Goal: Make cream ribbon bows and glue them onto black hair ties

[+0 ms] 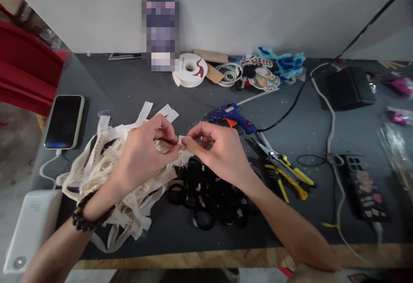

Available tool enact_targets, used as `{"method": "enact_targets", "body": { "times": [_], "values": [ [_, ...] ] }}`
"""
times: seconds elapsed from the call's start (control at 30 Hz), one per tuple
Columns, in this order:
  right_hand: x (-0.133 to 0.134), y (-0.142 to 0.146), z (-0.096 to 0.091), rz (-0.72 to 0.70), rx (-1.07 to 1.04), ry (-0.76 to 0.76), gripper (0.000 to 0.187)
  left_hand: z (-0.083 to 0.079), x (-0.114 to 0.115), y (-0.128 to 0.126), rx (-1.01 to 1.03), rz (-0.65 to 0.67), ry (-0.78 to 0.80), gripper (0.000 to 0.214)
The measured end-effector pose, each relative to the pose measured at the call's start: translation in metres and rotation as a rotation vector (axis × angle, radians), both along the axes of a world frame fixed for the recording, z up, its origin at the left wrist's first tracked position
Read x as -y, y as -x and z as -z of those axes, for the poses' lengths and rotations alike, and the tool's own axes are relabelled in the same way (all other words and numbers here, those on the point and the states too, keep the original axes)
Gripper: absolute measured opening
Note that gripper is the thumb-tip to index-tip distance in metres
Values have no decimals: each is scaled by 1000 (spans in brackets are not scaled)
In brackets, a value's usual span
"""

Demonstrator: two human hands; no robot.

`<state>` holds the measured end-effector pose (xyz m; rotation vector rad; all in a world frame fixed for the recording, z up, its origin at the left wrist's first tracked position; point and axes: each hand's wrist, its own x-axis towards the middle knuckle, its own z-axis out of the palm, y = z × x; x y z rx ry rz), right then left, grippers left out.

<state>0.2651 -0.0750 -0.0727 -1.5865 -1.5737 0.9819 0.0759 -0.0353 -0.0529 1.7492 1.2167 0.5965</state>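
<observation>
My left hand (150,145) and my right hand (217,147) meet over the middle of the table. Between their pinched fingertips is a small gathered piece of cream ribbon (183,156) with frayed edges. Part of the ribbon is hidden behind the fingers. Under my left hand spreads a heap of cream and white ribbon strips (106,156), some with printed lettering. Below my right hand lies a pile of black hair ties (204,218), several with pale bits on them. Just beyond the right hand rests a blue glue gun (232,113) with an orange trigger.
Scissors (274,156) and yellow-handled cutters (292,182) lie to the right, near a phone in a decorated case (366,188). At left are another phone (64,121) and a white power bank (34,227). A ribbon spool (198,70) stands at the back. Cables cross the right side.
</observation>
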Motion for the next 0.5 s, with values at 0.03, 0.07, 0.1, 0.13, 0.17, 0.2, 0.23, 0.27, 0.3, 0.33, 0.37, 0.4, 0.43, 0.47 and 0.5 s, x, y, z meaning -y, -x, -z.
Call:
{"method": "enact_targets", "body": {
  "times": [0.03, 0.07, 0.1, 0.13, 0.17, 0.2, 0.23, 0.27, 0.3, 0.33, 0.37, 0.4, 0.43, 0.47, 0.5],
  "values": [
    [0, -1, 0, 2, -19, 13, 17, -1, 0, 0, 18, -17, 26, 25],
    [0, -2, 0, 6, -36, 18, 17, -2, 0, 0, 43, -30, 65, 29],
    [-1, -3, 1, 6, -53, 18, 16, -3, 0, 0, 82, -47, 111, 32],
    [-1, -4, 1, 1, -72, 20, 15, -3, -1, 0, 131, -69, 160, 33],
    [-2, -5, 2, -11, -95, 32, 14, -2, -2, 0, 186, -101, 205, 34],
    [-3, -6, 3, -30, -121, 56, 16, 0, -3, 0, 243, -135, 248, 35],
    [-4, -8, 5, -54, -145, 89, 18, 2, -4, 1, 294, -162, 292, 35],
    [-5, -9, 6, -72, -159, 120, 20, 3, -5, 2, 336, -181, 332, 36],
    [-5, -9, 7, -75, -166, 139, 21, 5, -6, 3, 370, -198, 363, 37],
    [-6, -10, 8, -68, -167, 145, 20, 7, -7, 4, 392, -210, 385, 38],
    [-7, -9, 9, -59, -167, 142, 20, 8, -7, 5, 404, -215, 403, 41],
    [-7, -9, 10, -53, -166, 137, 19, 8, -7, 6, 405, -207, 422, 44],
    [-7, -9, 10, -51, -163, 140, 18, 8, -8, 7, 401, -191, 437, 48],
    [-7, -8, 10, -55, -161, 151, 17, 8, -8, 8, 389, -167, 450, 50],
    [-7, -8, 10, -62, -157, 166, 16, 7, -8, 8, 370, -139, 456, 49]
  ]
}}
